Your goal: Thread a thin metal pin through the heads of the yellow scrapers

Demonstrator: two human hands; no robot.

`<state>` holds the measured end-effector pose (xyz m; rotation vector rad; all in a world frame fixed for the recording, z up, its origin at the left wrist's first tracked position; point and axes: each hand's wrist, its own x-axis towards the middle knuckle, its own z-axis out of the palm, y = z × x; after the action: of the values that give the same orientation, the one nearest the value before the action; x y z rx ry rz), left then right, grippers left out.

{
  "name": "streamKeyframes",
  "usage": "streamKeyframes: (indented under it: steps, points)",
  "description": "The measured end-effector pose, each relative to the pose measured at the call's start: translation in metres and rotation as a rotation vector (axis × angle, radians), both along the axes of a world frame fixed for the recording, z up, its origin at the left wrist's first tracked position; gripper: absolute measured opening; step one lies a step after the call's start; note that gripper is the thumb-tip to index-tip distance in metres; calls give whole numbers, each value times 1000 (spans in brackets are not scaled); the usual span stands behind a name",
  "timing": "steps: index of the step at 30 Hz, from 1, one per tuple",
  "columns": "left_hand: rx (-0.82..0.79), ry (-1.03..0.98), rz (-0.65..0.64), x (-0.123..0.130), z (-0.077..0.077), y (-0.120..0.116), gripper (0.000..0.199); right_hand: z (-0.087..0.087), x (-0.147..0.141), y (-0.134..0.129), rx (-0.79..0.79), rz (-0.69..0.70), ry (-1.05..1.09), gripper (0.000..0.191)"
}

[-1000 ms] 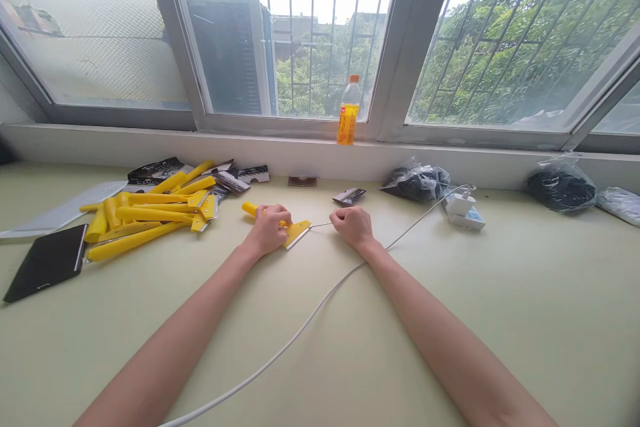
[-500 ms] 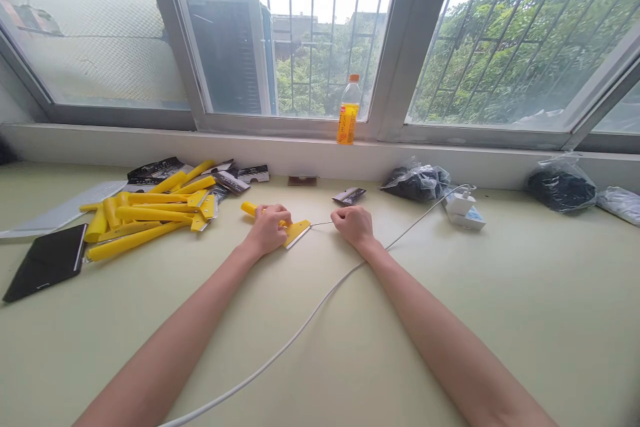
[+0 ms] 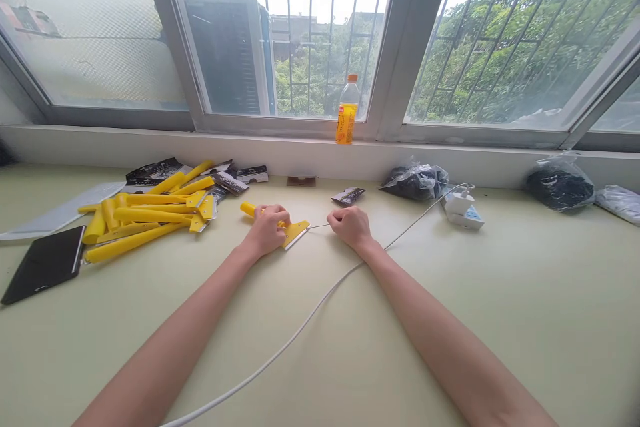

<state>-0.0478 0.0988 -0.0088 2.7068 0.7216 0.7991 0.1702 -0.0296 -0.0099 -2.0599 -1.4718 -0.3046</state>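
Our left hand (image 3: 271, 229) clamps the scraper (image 3: 296, 231). Our right hand (image 3: 351, 225), curled closed, grips a thin rod (image 3: 319, 225).

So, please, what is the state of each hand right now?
Left hand: closed on a yellow scraper.
Right hand: closed, holding a thin rod.

No legible lettering anywhere

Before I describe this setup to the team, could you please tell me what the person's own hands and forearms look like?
The left hand and right hand show no gloves. Both forearms are bare, with no sleeves, watch or bracelet visible. Whether any rings are worn is hard to tell.
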Motion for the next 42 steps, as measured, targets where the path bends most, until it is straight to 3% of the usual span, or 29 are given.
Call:
streamKeyframes:
  steps: [6,11,17,23,28,36,42]
  points:
    - [-5,-5,-5,1,1,-1,25,0,0,0,-13,-80,-6,38]
    - [-20,8,10,0,3,-3,24,-1,0,0,-8,-8,-15,40]
    - [-7,10,5,0,2,-2,24,1,0,0,-24,-72,-4,38]
    - [2,8,-8,1,1,0,24,-1,-1,1,29,52,5,38]
    - [3,2,-5,1,2,-1,25,-2,0,2,20,-10,15,38]
    - [24,8,4,1,2,-4,25,-1,-9,0,22,159,7,43]
    - [44,18,16,1,4,-5,28,1,-33,1,7,258,-41,47]
